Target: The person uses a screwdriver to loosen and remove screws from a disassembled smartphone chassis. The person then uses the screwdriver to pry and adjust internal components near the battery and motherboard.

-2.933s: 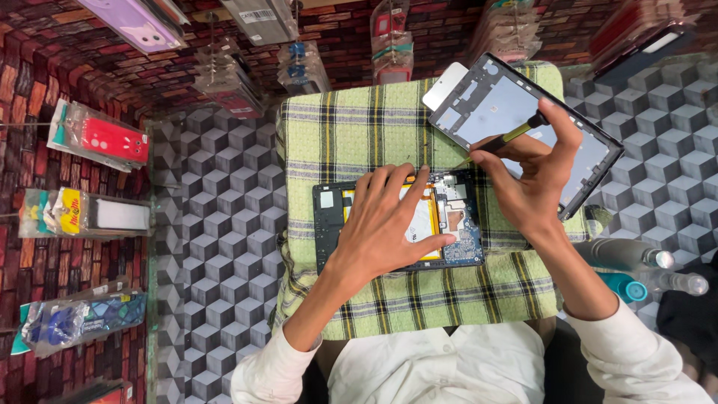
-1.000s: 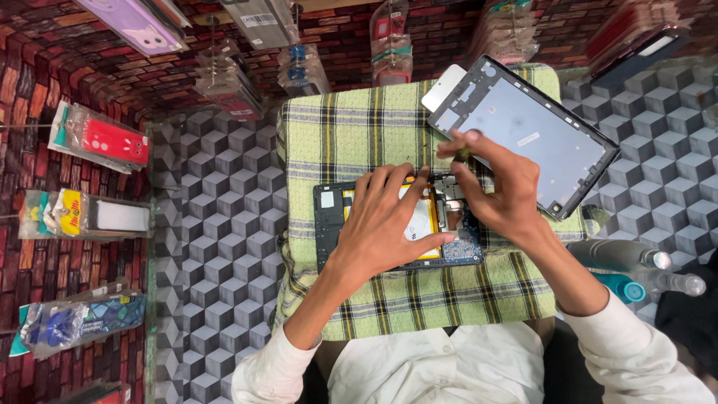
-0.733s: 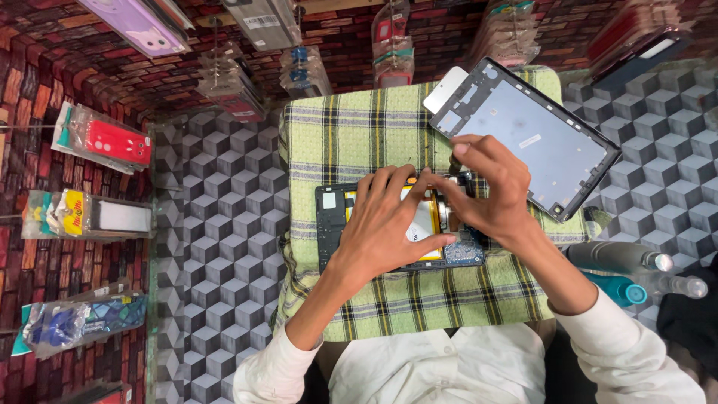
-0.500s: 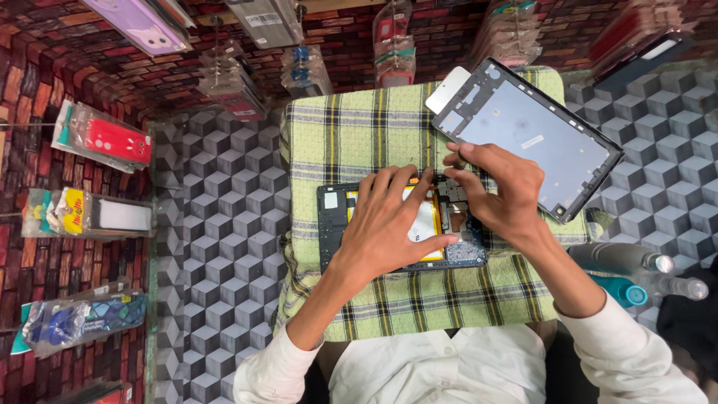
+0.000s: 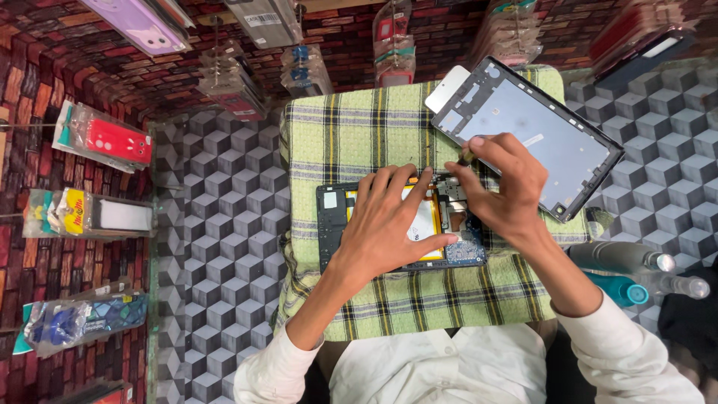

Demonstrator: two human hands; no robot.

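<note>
Pinching a small dark tool (image 5: pixel 465 158) between thumb and curled fingers, the right hand (image 5: pixel 499 187) hovers over the top right corner of an opened tablet body (image 5: pixel 333 224); what kind of tool it is cannot be told, as only its end shows above the fingers. The fingertips of that hand come down just at the circuit board (image 5: pixel 467 251) area of the tablet body, beside the yellow-edged battery (image 5: pixel 428 224). The left hand (image 5: pixel 393 224) lies flat on the tablet body with its fingers spread, palm over the battery and thumb stretched toward the right along the lower edge, pressing the device down rather than gripping it. Most of the battery is hidden beneath this hand.

The tablet body rests on a green plaid cloth (image 5: pixel 359 131) that covers a small raised surface. Just beyond the right hand, at the cloth's far right corner, lies the detached screen frame (image 5: pixel 546 135), a dark rectangle tilted at an angle, with a small white rectangular piece (image 5: pixel 446 88) at its upper left corner. Both white sleeves (image 5: pixel 636 359) show at the bottom. To the right, on the cube-patterned floor (image 5: pixel 217 224), lie bottles (image 5: pixel 621 258). Packaged phone accessories (image 5: pixel 105 142) hang along the brick-patterned wall at left and top.
</note>
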